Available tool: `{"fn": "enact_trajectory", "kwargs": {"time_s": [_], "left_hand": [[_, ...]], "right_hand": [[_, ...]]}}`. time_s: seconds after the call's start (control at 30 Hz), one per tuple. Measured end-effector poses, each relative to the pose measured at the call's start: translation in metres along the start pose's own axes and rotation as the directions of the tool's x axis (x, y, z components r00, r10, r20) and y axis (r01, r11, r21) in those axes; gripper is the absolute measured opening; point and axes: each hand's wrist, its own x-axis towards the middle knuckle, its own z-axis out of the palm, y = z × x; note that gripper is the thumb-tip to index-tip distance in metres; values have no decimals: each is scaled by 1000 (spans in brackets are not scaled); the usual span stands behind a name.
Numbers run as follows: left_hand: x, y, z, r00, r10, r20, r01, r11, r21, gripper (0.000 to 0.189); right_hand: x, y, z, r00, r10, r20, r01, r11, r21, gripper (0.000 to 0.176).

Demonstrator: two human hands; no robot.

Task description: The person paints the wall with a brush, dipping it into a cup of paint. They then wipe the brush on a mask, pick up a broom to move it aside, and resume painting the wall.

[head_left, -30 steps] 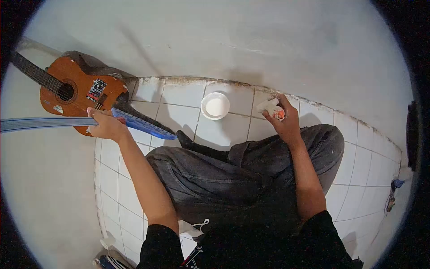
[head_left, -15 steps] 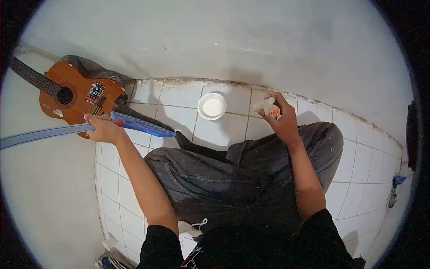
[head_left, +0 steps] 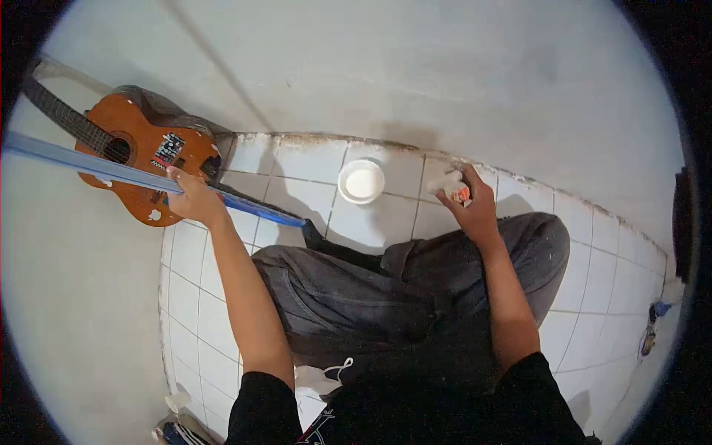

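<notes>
My left hand (head_left: 189,197) is closed around a long, flat blue bar (head_left: 96,163). Its pale strip reaches far to the left, and a deeper blue end slants down to the right; I cannot make out what kind of object it is. At the right, my right hand (head_left: 473,205) grips a crumpled off-white wad (head_left: 447,182), perhaps cloth, with an orange patch on it. On the floor between the hands sits a round white bowl (head_left: 343,182) with white material inside. The wad is raised to the right of the bowl, apart from it.
An orange-brown acoustic guitar (head_left: 141,141) with stickers leans at the left, behind the bar. My crossed legs (head_left: 348,289) in dark trousers rest on white floor tiles (head_left: 297,196). A pale wall (head_left: 445,67) rises just beyond the bowl.
My left hand has moved slightly right, and the bar's left part has swung upward across the guitar. Its blue end now shows edge-on. My right hand still holds the wad, slightly lower.
</notes>
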Motion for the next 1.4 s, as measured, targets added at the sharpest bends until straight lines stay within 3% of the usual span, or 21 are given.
{"fn": "enact_trajectory", "kwargs": {"time_s": [0.03,0.07,0.1,0.27,0.33,0.4,0.47,0.53,0.63,0.7,0.73,0.77,0.87,0.9,1.0,1.07,1.13,1.17,1.27,1.33,1.4], "left_hand": [[4,-13,0,1000,20,2,-20,1000,-8,40],[10,-16,0,999,42,1,-42,999,-12,39],[13,-17,-2,996,84,-14,-81,983,163,43],[21,-22,-5,988,123,-90,-97,961,258,45],[26,-26,-9,991,78,-108,-53,974,219,46],[34,-35,-18,990,28,-140,8,967,253,44],[40,-40,-28,984,-42,-173,92,953,289,42],[39,-43,-34,981,-35,-192,81,968,238,39],[44,-61,-43,979,-134,-153,168,958,231,37],[44,-71,-44,985,-101,-136,130,965,227,39],[45,-69,-41,993,-64,-102,86,971,222,42],[44,-59,-42,986,-165,-31,167,944,283,46],[40,-68,-33,984,-68,-166,132,903,410,50],[40,-63,-37,971,-219,-99,240,891,385,55],[45,-93,-40,977,-189,-101,214,879,425,53],[44,-74,-40,968,-233,-93,249,857,452,49],[39,-70,-41,985,-60,-164,136,851,507,44],[40,-81,-42,984,-58,-169,137,853,503,44],[50,-92,-43,999,14,-45,2,937,349,41],[48,-85,-42,936,-340,96,322,932,165,37],[49,-117,-42,939,-308,151,280,943,182,36]], "right_hand": [[1,-5,1,997,75,28,-74,997,-37,43],[1,-7,2,998,48,28,-47,998,-29,43],[1,-5,1,999,28,25,-28,1000,-6,46],[1,-29,-6,998,67,14,-66,995,-70,52],[2,-32,-8,991,127,38,-125,990,-66,54],[2,-16,2,991,-108,-79,106,994,-25,37],[2,-21,4,979,-178,-105,174,984,-41,32],[1,-8,3,997,-56,-54,59,997,54,28],[0,-12,1,999,-36,-34,38,998,55,28],[-1,-14,1,999,41,-11,-40,998,48,30],[0,-17,2,1000,22,-10,-22,999,49,30],[0,-20,2,999,-28,-35,30,998,56,30],[1,-11,3,990,-120,-70,125,989,74,31],[0,-8,2,997,-65,-47,68,995,70,30],[0,-12,5,999,-40,-20,42,993,112,29],[-1,-14,5,1000,-8,-28,12,988,156,29],[-1,-17,2,999,-29,-32,33,992,118,28],[-1,-19,2,999,-44,-33,47,995,87,28],[-1,-19,5,998,-61,-33,64,992,112,28],[-2,-25,1,998,-52,-24,52,998,36,30],[-3,-24,2,1000,-24,-6,25,995,100,33]]}}
